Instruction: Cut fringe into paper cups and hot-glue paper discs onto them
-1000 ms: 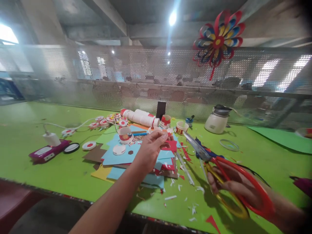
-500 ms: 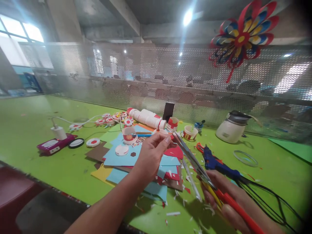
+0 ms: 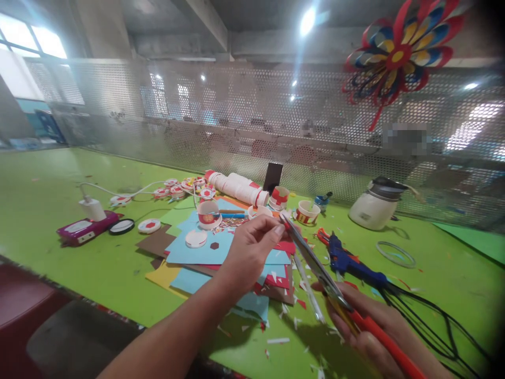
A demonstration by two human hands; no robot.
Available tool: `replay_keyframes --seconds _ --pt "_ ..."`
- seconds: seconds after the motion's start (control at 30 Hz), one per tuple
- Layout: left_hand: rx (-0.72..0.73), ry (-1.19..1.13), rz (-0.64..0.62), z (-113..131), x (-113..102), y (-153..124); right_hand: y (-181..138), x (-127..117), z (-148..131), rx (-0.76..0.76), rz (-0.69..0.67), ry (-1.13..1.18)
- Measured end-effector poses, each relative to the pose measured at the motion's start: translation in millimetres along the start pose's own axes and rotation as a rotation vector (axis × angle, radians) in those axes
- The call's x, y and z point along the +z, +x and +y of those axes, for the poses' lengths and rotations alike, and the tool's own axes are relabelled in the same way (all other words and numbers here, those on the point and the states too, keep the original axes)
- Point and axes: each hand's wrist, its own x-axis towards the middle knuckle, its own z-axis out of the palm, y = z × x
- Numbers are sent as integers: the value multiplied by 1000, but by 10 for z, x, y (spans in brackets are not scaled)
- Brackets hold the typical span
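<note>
Scissors (image 3: 315, 263) with red and yellow handles are sitting in my right hand (image 3: 371, 329), low at the right of the view, fingers wrapped around the handles so that hand is closed on them. I am seeing the long metal blades angling up and to the left, their tips nearly meeting at my left hand's fingertips. My left hand (image 3: 248, 252) is reaching out over the middle of the table, thumb and forefinger pinched narrow on a small red paper scrap (image 3: 284, 223) right at the blade tips; the scrap is too small for me to make out its shape.

Under that hand I am looking at a loose stack of coloured paper sheets (image 3: 197, 252), blue, brown, yellow and red, lying flat on the green table (image 3: 79, 263), with white and red snippets scattered about the near edge. A blue glue gun (image 3: 347, 260) is lying just beyond the scissors, its black cord trailing off to the right. Farther back a row of stacked paper cups (image 3: 236, 188) is lying on its side, with single cups standing near it. A white pot with a dark lid (image 3: 374, 205) is standing well to the right, near the perforated metal screen (image 3: 236, 116). At far left a magenta power strip (image 3: 84, 231) is resting with a white plug in it. A paper flower (image 3: 398, 52) in red, blue and yellow is hanging on the screen at upper right.
</note>
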Motion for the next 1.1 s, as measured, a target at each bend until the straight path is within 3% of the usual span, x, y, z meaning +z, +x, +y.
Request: replay_keyframes --seconds 0.67,1.1 --pt "40 98 35 -24 -5 -4 -12 33 -32 -18 15 -120" --pt "88 134 -19 5 15 -23 -46 207 184 -202 209 -143"
